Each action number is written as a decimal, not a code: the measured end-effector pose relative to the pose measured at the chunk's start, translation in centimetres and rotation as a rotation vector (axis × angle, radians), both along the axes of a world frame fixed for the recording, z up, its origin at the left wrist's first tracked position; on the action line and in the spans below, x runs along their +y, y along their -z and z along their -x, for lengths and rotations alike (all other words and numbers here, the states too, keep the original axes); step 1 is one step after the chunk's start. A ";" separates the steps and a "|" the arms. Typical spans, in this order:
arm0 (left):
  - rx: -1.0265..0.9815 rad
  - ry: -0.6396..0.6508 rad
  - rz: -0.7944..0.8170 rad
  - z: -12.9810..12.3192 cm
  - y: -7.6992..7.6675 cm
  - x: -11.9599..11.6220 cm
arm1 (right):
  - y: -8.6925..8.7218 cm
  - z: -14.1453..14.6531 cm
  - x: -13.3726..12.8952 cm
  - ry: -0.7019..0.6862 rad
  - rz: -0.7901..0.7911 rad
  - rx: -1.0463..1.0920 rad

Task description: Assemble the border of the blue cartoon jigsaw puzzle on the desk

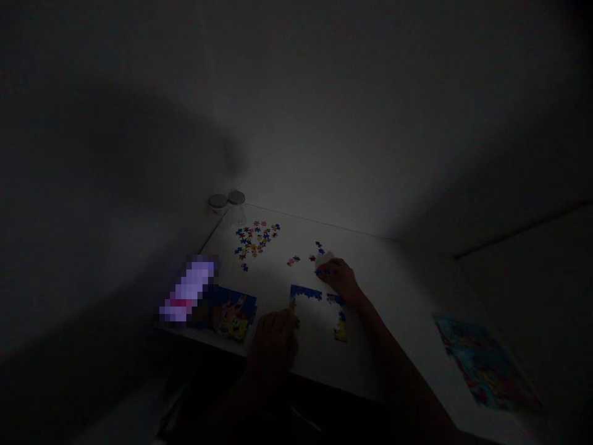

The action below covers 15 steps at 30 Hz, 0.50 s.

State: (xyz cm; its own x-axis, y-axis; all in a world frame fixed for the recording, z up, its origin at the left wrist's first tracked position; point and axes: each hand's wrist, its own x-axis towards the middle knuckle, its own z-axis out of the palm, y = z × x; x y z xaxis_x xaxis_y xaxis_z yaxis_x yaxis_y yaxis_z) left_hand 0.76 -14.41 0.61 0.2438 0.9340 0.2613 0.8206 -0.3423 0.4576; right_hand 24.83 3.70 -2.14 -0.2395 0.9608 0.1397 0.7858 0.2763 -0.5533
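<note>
The scene is very dark. On the white table point(315, 346) lies a partly joined jigsaw puzzle border point(306, 292), with a blue top edge and a yellow patch at its lower right. My left hand point(273, 337) rests palm down at the border's left side, fingers loosely bent and touching its edge, nothing visibly held. Beyond the border, my right hand point(341, 278) has its fingertips pinched at a blue puzzle piece point(326, 272), partly hidden by the fingers. A small pale object point(324, 257) sits just behind that hand. A few loose puzzle pieces point(319, 247) lie near it.
Many loose pieces point(254, 242) are spread at the back left; a small cluster point(293, 261) lies mid-table. A cartoon picture point(231, 312) and a pixelated bright object point(189, 289) lie at left. Two lidded jars point(236, 198) stand behind. A colourful sheet point(486, 364) is at right.
</note>
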 end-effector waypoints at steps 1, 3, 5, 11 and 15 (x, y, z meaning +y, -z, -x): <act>0.001 -0.002 0.005 0.0 0.0 0.0 | 0.1 -0.1 0.0 -0.004 -0.005 0.022; 0.005 -0.012 0.011 -0.1 0.2 0.0 | 0.3 -0.2 0.1 0.003 -0.010 0.063; 0.011 -0.017 0.008 -0.2 0.4 0.0 | 0.3 -0.3 0.1 0.014 -0.004 0.098; 0.016 -0.030 0.023 -0.3 0.8 -0.2 | 0.3 -0.2 -0.1 0.030 0.029 0.167; -0.023 -0.024 -0.006 -0.3 1.3 -0.1 | 0.5 -0.3 0.0 0.037 0.026 0.167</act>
